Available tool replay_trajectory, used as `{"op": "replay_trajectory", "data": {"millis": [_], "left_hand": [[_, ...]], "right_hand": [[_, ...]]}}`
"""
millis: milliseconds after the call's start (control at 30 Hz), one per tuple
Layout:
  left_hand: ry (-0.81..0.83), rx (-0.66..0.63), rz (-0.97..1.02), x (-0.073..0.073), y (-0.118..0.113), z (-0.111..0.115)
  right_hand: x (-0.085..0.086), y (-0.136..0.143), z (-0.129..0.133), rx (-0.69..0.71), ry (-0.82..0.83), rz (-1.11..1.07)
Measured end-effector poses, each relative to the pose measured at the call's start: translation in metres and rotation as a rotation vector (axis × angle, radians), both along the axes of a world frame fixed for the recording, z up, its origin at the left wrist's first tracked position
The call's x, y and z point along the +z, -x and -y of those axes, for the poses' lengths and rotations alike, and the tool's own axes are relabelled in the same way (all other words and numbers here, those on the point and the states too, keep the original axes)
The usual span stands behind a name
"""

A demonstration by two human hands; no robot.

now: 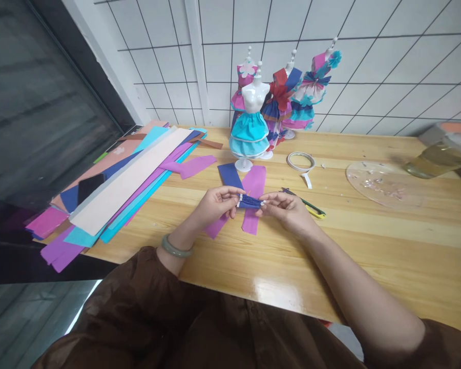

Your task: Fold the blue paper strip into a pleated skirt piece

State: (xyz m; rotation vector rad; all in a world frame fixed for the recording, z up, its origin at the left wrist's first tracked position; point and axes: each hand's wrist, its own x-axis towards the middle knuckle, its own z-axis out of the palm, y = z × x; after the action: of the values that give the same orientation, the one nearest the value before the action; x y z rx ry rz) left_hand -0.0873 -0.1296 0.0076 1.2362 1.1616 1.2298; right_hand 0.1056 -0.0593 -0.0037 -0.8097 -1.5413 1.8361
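Between my two hands is a small piece of pleated dark blue crepe paper (pixel 249 201) with whitish bits at both ends. My left hand (pixel 218 205) pinches its left end, and my right hand (pixel 286 209) pinches the right end. Below it on the table lie purple paper strips (pixel 255 180) and a dark blue paper strip (pixel 229 175), partly covered by my hands. Just behind stands a white mini mannequin (pixel 255 96) in a turquoise tiered paper skirt (pixel 249 134); its upper body is bare.
Long coloured paper strips (pixel 134 177) are piled at the left, with a dark phone (pixel 90 190) among them. Several dressed mannequins (pixel 280 97) stand by the tiled wall. To the right are a tape roll (pixel 300 161), a yellow-and-black tool (pixel 314 209), a clear plate (pixel 380 184) and a glass jar (pixel 441 154).
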Motion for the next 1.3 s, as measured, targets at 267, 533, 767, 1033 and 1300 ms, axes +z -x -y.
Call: {"op": "replay_trajectory", "data": {"millis": [267, 533, 767, 1033, 1300], "left_hand": [[0.044, -0.011, 0.064, 0.0, 0.001, -0.001], [0.033, 0.005, 0.066, 0.004, 0.001, 0.0], [-0.017, 0.047, -0.062, -0.001, -0.001, -0.001], [-0.483, 0.025, -0.728, 0.005, -0.002, 0.002], [-0.448, 0.052, -0.743, 0.004, -0.002, 0.003]], "right_hand": [[-0.003, -0.001, -0.002, -0.012, 0.079, -0.065], [-0.003, 0.0, -0.002, -0.001, 0.078, -0.045], [0.004, 0.0, 0.001, 0.031, 0.01, -0.01], [0.017, 0.002, 0.011, 0.085, -0.136, 0.104], [0.015, 0.0, 0.01, 0.084, -0.173, 0.104]]}}
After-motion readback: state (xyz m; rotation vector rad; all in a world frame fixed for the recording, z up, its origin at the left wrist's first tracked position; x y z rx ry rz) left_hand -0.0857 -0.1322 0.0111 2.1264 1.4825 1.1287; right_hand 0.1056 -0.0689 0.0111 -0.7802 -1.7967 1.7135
